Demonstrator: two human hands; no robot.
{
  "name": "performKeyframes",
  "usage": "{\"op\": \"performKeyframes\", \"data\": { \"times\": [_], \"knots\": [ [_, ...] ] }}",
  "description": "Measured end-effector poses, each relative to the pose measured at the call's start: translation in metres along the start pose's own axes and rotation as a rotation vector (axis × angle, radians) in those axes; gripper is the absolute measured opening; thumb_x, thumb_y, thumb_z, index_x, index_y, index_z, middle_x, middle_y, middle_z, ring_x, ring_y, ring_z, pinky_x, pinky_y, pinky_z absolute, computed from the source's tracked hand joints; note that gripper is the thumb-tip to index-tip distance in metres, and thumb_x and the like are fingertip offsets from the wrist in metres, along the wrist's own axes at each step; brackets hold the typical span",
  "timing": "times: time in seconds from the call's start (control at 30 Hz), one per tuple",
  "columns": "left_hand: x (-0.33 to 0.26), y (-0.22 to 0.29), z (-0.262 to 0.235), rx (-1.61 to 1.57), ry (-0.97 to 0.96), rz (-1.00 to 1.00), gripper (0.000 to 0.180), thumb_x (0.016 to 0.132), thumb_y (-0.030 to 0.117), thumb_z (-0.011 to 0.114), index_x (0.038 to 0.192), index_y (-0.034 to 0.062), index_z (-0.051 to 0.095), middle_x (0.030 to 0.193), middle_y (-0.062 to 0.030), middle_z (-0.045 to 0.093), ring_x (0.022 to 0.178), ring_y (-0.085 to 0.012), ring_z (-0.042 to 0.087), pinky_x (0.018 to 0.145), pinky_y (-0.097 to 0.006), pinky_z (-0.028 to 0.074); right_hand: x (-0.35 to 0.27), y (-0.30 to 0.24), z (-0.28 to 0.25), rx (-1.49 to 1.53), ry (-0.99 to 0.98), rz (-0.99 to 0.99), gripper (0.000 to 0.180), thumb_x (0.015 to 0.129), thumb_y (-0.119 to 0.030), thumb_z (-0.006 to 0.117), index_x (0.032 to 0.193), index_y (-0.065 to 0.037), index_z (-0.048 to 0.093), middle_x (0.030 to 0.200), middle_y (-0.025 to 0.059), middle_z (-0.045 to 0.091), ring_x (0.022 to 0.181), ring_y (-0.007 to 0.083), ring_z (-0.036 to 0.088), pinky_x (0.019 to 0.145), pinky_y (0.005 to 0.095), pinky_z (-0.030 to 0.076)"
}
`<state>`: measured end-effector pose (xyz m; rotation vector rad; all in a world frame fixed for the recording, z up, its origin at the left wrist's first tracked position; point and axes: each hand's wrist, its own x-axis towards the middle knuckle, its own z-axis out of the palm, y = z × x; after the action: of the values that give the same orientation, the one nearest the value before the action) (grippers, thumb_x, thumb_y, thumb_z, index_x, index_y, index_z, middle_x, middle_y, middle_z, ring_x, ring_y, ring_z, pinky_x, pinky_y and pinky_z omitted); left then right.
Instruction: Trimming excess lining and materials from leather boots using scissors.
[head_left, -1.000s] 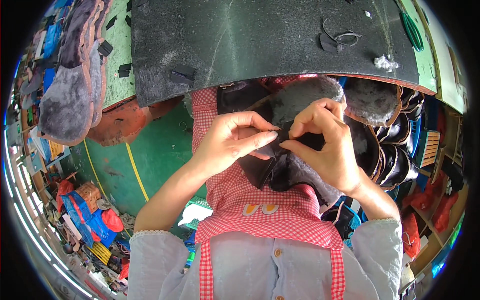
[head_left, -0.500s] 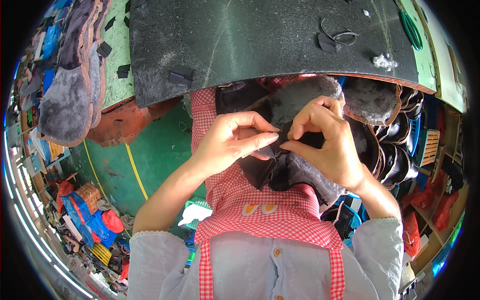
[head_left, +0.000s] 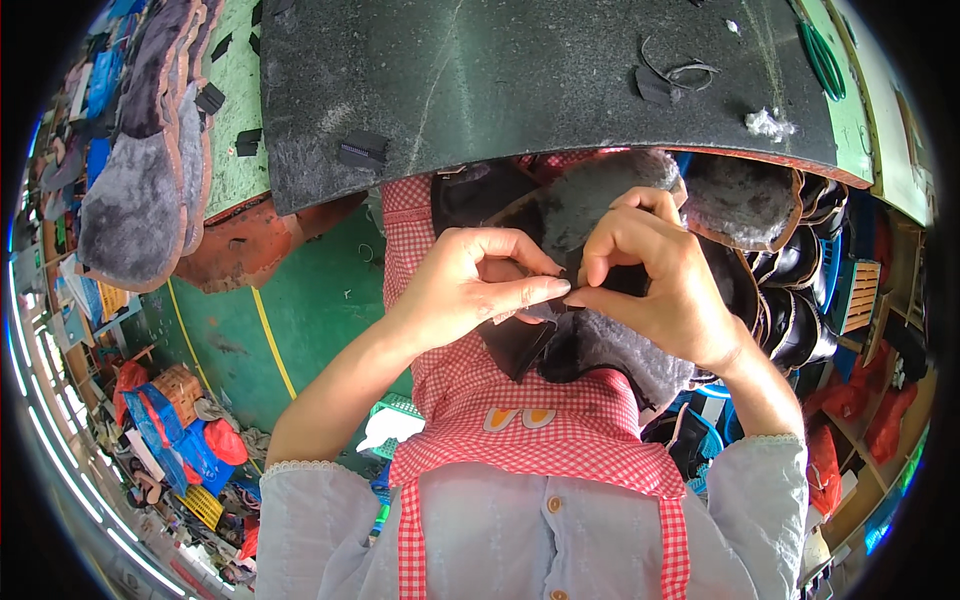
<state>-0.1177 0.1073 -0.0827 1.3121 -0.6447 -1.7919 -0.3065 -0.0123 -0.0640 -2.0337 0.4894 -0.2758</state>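
A black leather piece with grey fur lining (head_left: pixel 618 352) lies over my lap, its leather flap (head_left: pixel 515 343) hanging toward the left. My left hand (head_left: pixel 490 280) is closed in a pinch at the piece's dark upper edge. Right beside it, the thumb and curled fingers of my right hand (head_left: pixel 650 285) pinch the same edge. The fingertips of both hands almost meet; anything small between them is too dark to make out. Just beyond the hands lies another grey fur piece (head_left: pixel 600 195), partly under the table edge.
A dark-topped worktable (head_left: pixel 520 90) spans the far side, with black scraps (head_left: pixel 362 150), a thin cord (head_left: pixel 695 72) and white fluff (head_left: pixel 768 124) on it. Fur-lined pieces (head_left: pixel 130 220) are stacked at left. More black fur-lined pieces (head_left: pixel 795 325) pile up at right, near a blue basket (head_left: pixel 708 445).
Both hands have drawn slightly closer, so their fingertips nearly touch. My left fingertips moved a little to the right, and the black piece shifted slightly beneath them.
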Motion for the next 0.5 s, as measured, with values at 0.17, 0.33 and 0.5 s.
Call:
{"op": "performKeyframes", "data": {
  "times": [0.17,0.33,0.5],
  "knots": [
    [0.0014,0.0005,-0.0003,-0.015,0.007,-0.001,0.013,0.089,0.008,0.069,0.096,-0.0030,0.067,0.078,-0.0037,0.066,0.064,-0.0032,0.057,0.066,-0.025,0.059,-0.0001,-0.0004,-0.0003,-0.017,0.007,-0.008,0.026,0.067,-0.003,0.077,0.082,-0.009,0.056,0.072,0.0004,0.060,0.080,0.0201,0.054,0.090,0.0320,0.036],
    [0.0009,0.0007,-0.0007,-0.032,0.004,-0.010,0.013,0.089,0.009,0.069,0.095,-0.0027,0.067,0.076,-0.0034,0.065,0.062,-0.0029,0.056,0.067,-0.024,0.059,0.0000,-0.0018,0.0006,0.001,-0.007,-0.002,0.025,0.068,-0.003,0.077,0.083,-0.009,0.057,0.073,0.0003,0.061,0.083,0.0206,0.054,0.090,0.0323,0.036],
    [0.0032,-0.0062,-0.0038,-0.073,0.014,0.040,0.011,0.088,0.009,0.070,0.090,-0.0008,0.067,0.075,-0.0039,0.066,0.058,-0.0036,0.055,0.058,-0.021,0.053,-0.0006,0.0057,0.0029,-0.091,0.036,-0.194,0.032,0.065,-0.008,0.079,0.093,-0.012,0.064,0.084,-0.0006,0.061,0.086,0.0214,0.054,0.090,0.0357,0.037]
  ]
}}
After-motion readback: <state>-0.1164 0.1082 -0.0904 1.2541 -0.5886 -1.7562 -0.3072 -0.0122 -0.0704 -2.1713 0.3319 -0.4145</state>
